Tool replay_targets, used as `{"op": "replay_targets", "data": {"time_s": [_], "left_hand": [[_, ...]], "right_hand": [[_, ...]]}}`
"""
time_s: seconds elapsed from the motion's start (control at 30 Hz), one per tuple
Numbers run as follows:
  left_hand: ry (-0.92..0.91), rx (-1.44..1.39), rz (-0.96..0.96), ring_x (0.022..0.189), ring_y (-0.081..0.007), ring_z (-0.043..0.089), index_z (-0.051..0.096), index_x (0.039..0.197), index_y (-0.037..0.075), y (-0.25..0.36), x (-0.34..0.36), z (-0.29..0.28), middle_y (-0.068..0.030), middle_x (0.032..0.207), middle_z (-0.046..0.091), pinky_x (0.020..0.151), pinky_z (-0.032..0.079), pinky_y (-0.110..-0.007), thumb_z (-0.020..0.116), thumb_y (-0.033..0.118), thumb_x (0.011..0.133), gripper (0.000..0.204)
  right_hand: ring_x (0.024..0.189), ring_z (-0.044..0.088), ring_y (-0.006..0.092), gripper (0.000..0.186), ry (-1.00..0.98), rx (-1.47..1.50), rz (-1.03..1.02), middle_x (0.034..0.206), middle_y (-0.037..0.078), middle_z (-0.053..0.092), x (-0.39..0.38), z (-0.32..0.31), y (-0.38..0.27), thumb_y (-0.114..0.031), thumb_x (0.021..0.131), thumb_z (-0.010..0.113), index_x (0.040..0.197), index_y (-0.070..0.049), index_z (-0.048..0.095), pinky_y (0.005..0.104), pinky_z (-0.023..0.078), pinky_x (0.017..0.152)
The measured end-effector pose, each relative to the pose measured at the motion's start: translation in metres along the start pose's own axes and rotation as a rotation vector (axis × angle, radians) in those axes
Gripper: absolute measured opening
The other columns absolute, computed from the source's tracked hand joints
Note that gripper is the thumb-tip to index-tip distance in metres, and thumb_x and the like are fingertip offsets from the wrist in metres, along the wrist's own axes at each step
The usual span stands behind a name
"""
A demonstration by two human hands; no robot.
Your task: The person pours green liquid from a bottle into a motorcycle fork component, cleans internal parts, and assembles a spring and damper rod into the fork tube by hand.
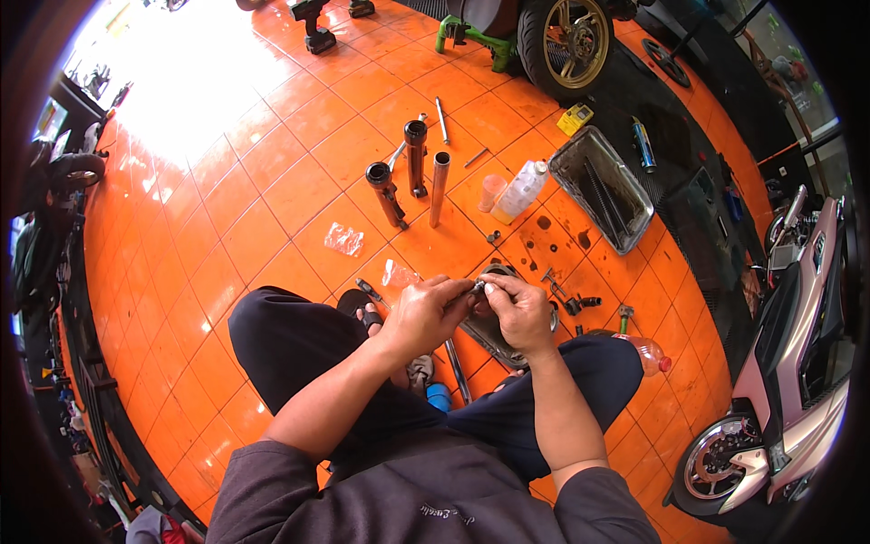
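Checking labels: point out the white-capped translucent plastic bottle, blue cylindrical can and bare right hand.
Translucent plastic bottle (520, 193), head view: its body.
Blue cylindrical can (643, 145), head view: its side.
Right hand (523, 313), head view: back of the hand.

Small part (478, 286) between your left hand (428, 313) and right hand (520, 315): mostly covered, can't ID. Your right hand also hides some of the tray (486, 334). Top edge crops the far motorbike (485, 16). Glare washes out upper-left floor (245, 100).

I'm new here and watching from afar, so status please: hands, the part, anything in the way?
Left hand and right hand: close together, pinching. Small grey metallic part between them, partly covered. Dark oblong tray below; nothing visibly blocking.
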State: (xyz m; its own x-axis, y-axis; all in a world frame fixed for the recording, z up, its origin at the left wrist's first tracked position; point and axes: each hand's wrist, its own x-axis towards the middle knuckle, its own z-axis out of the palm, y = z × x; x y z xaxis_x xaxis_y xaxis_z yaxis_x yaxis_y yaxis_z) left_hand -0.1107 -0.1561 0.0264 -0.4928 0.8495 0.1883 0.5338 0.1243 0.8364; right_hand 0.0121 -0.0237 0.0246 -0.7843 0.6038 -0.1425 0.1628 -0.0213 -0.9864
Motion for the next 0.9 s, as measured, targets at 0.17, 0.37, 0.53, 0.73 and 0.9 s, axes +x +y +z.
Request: {"op": "replay_targets", "data": {"time_s": [0.17, 0.37, 0.53, 0.73, 0.9], "left_hand": [[-0.020, -0.015, 0.009, 0.074, -0.0357, 0.066, 0.069, 0.101, 0.003, 0.000, 0.001, 0.000, -0.0174, 0.080, 0.065, 0.064, 0.052, -0.041, 0.067, 0.017, 0.085, 0.022], [-0.061, 0.017, -0.019, 0.074, -0.0357, 0.066, 0.069, 0.101, 0.003, 0.005, 0.001, -0.004, -0.0174, 0.080, 0.065, 0.065, 0.052, -0.041, 0.067, 0.017, 0.085, 0.022], [-0.078, 0.004, -0.018, 0.074, -0.0320, 0.066, 0.069, 0.101, 0.001, 0.007, 0.001, -0.006, -0.0163, 0.083, 0.067, 0.067, 0.052, -0.039, 0.068, 0.010, 0.083, 0.020], [-0.128, 0.234, 0.058, 0.071, -0.0321, 0.065, 0.069, 0.102, 0.007, 0.007, -0.004, -0.007, -0.0124, 0.081, 0.067, 0.061, 0.053, -0.040, 0.068, 0.015, 0.084, 0.020], [-0.169, 0.326, 0.108, 0.068, -0.0318, 0.065, 0.069, 0.104, 0.010, 0.007, -0.005, -0.009, -0.0116, 0.080, 0.065, 0.059, 0.053, -0.041, 0.067, 0.019, 0.084, 0.022]], "right_hand": [[0.076, 0.066, 0.0114, 0.015, -0.010, -0.103, -0.205, 0.086, 0.010, 0.068, 0.006, -0.012, -0.002, 0.001, 0.085, 0.061, 0.098, 0.006, 0.067, 0.0244, 0.053, 0.069], [0.082, 0.064, 0.0106, 0.026, -0.018, -0.213, -0.261, 0.087, 0.004, 0.063, 0.003, -0.012, -0.007, 0.007, 0.080, 0.063, 0.105, 0.001, 0.061, 0.0246, 0.053, 0.076], [0.080, 0.062, 0.0089, 0.030, -0.053, -0.207, -0.238, 0.085, 0.002, 0.061, 0.003, -0.010, -0.004, 0.008, 0.079, 0.061, 0.108, -0.001, 0.059, 0.0241, 0.052, 0.075], [0.071, 0.059, 0.0089, 0.031, -0.127, -0.390, -0.257, 0.079, 0.003, 0.058, 0.003, -0.012, -0.005, 0.008, 0.078, 0.060, 0.107, -0.001, 0.058, 0.0239, 0.051, 0.067], [0.065, 0.057, 0.0101, 0.027, -0.140, -0.432, -0.258, 0.075, 0.004, 0.056, 0.001, -0.008, -0.002, 0.007, 0.078, 0.059, 0.104, -0.001, 0.057, 0.0259, 0.049, 0.061]]}}
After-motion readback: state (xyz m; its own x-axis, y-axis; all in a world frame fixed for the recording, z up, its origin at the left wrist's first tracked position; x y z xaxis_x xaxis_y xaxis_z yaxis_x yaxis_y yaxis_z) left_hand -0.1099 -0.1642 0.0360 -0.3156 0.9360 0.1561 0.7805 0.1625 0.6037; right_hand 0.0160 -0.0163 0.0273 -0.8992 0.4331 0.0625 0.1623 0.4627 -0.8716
